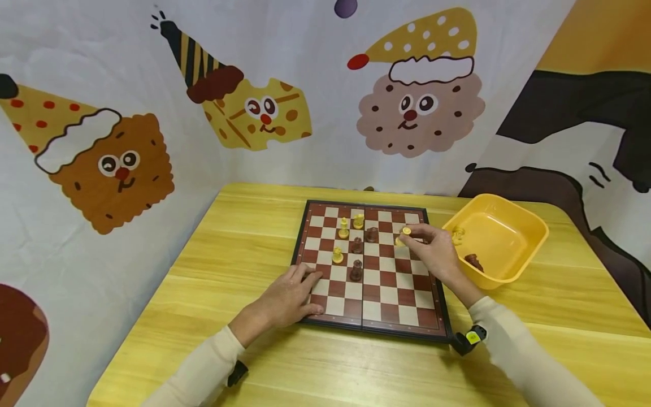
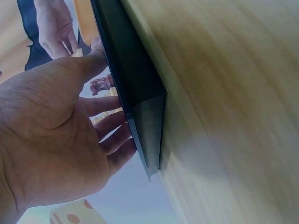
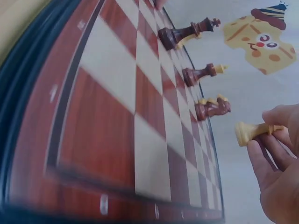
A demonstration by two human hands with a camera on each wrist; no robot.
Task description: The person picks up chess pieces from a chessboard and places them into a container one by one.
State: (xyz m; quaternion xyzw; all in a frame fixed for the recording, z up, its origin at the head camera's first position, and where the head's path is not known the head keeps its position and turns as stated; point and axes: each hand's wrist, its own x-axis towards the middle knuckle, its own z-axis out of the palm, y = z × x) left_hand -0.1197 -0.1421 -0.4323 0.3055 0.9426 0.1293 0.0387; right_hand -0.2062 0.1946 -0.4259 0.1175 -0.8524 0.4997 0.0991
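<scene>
While R hand (image 1: 434, 249) pinches yellow pc. (image 3: 246, 133), L hand (image 1: 286, 297) rests loosely spread on chessboard (image 1: 387, 295); sideways L nudge might topple nearest brown pc. (image 1: 356, 271); R clearance unclear.

Games corner, home or studio unclear, w/ cartoon-print cloth backdrop (image 1: 333, 107) behind yellow wood-grain tbl (image 1: 325, 364) & chessboard (image 1: 389, 294).

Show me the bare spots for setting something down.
Bare: table left of the chessboard; table between the sleeves; the board's near-right squares. Crowded: around the chess pieces, and between board and yellow tub, where the right hand crosses.
</scene>
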